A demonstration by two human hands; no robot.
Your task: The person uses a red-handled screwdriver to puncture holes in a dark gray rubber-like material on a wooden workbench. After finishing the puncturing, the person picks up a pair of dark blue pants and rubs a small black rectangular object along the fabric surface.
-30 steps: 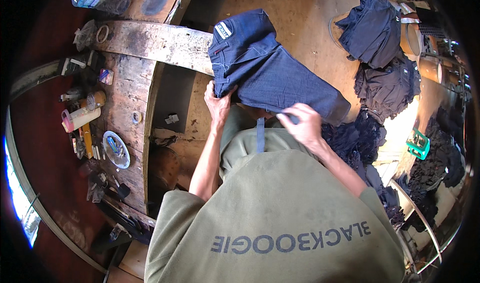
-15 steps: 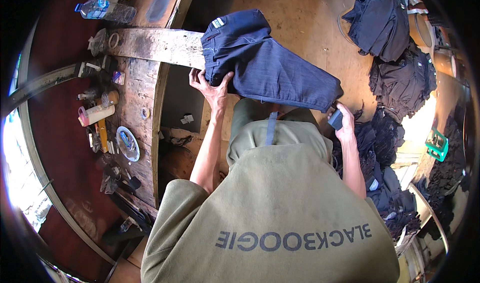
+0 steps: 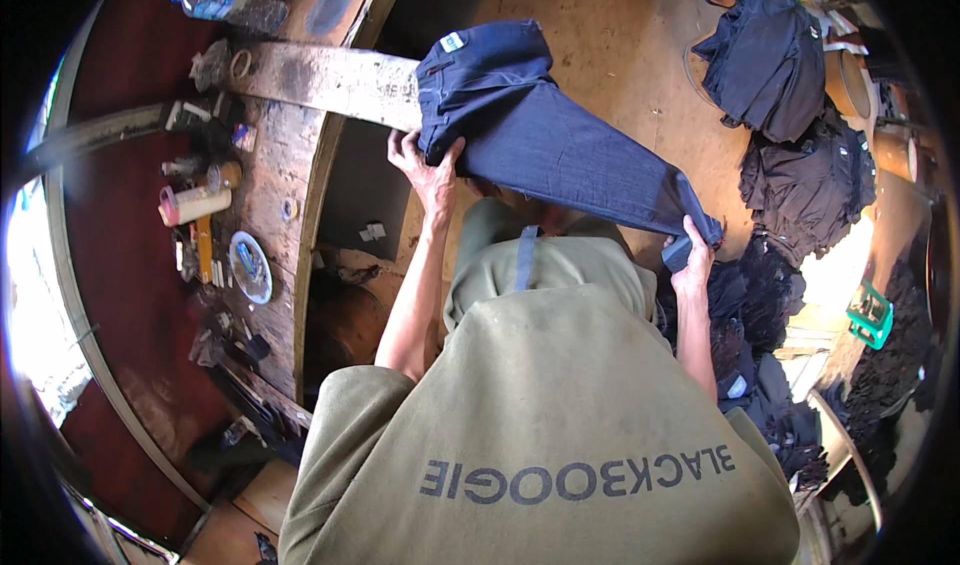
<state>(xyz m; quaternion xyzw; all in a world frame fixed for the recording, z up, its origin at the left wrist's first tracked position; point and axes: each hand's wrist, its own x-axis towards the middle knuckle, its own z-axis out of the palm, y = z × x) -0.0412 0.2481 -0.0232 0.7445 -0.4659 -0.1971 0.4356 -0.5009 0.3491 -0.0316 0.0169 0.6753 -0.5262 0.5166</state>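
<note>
Jeans over plank; dark garment piles right.

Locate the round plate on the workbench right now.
Head view, left side: the round plate lies on the wooden workbench near its inner edge, below the pink-capped bottle and left of the person's left forearm.

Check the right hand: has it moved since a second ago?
Yes. The right hand swung out to the person's right along the dark blue denim trousers, away from the long wooden plank, now gripping their far end.
</note>
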